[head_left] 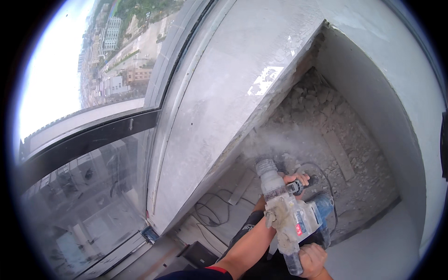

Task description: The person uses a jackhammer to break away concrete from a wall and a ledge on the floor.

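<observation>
A dusty blue-and-grey demolition hammer [287, 212] is held in both my hands. Its ribbed nose [267, 169] points up and away from me, toward the lower edge of the grey wall; the bit is hidden in dust. My left forearm passes behind the tool body, and my left hand [301, 178] is closed around the side handle. At the tool's near end, my right hand [312, 258] wraps round the rear handle. A cloud of dust [275, 140] hangs just beyond the nose, blurring the rough broken edge there.
Rubble [322, 100] covers the floor beyond the tool, with a flat board [339, 154] lying in it. A black cable [212, 217] loops on the floor at the left. On the left stands a window with a dark frame [93, 144]; a curved grey wall [382, 102] rises at the right.
</observation>
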Available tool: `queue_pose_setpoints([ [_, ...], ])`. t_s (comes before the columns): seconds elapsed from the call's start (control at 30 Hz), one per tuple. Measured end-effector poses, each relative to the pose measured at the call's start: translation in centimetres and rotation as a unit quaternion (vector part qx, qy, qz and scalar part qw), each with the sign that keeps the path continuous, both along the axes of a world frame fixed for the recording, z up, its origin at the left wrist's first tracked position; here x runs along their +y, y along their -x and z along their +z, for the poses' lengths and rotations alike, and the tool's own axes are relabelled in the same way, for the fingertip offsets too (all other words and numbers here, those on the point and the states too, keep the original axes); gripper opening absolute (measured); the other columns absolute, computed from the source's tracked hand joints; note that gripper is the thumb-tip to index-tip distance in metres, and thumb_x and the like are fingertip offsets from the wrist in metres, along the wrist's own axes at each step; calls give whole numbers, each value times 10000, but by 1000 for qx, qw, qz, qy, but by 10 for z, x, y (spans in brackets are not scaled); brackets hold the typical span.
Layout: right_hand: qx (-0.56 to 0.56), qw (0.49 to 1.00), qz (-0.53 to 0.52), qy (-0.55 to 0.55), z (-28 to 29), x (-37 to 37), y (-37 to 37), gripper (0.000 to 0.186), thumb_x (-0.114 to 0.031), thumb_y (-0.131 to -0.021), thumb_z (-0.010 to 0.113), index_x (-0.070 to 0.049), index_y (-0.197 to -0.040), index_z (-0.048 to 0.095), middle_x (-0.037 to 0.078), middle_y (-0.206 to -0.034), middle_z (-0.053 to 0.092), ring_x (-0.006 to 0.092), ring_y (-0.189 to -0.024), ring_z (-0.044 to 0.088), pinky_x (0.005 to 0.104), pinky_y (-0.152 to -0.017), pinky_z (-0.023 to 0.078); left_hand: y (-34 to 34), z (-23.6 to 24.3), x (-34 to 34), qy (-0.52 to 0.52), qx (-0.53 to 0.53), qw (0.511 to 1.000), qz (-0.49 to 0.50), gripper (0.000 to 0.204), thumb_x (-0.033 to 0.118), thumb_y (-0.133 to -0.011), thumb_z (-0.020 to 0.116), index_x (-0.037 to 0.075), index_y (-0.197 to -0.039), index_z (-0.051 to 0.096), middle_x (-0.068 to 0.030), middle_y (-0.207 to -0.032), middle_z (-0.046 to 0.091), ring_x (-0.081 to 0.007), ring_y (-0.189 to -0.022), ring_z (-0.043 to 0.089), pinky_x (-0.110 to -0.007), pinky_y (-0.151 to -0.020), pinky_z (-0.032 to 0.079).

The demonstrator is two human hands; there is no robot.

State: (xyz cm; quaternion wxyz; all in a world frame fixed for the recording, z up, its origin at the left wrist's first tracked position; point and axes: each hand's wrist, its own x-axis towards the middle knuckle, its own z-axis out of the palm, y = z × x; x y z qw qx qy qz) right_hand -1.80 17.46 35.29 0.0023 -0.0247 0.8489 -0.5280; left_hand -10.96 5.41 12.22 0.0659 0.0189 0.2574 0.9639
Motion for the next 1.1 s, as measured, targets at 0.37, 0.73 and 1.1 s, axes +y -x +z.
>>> queue_pose_setpoints([
  [0.37, -40, 997, 37, -53, 43, 2, 33, 186, -148, -751, 653, -3, -855, 601, 138, -786, 617, 306, -681, 621, 401, -630, 503, 1, 5, 7, -27, -17, 999, 5, 185, 194, -1008, 472, 109, -1141, 569, -193, -963, 640, -300, -930, 587, -526, -998, 365],
  [0.73, -32, 996, 53, -69, 28, -8, 23, 256, -167, -645, 701, -27, -823, 583, 86, -731, 608, 257, -614, 606, 353, -575, 474, 5, 3, 10, -48, -9, 999, 9, 221, 231, -993, 515, 110, -1169, 571, -194, -976, 631, -310, -956, 578, -523, -990, 376],
  [1.1, -86, 991, 41, -90, 73, -7, 53, 218, -145, -759, 668, -12, -926, 622, 159, -864, 632, 328, -740, 621, 414, -667, 508, 11, 21, 21, -70, -19, 997, 5, 250, 187, -984, 524, 111, -1221, 539, -182, -993, 613, -295, -971, 574, -510, -1029, 372],
])
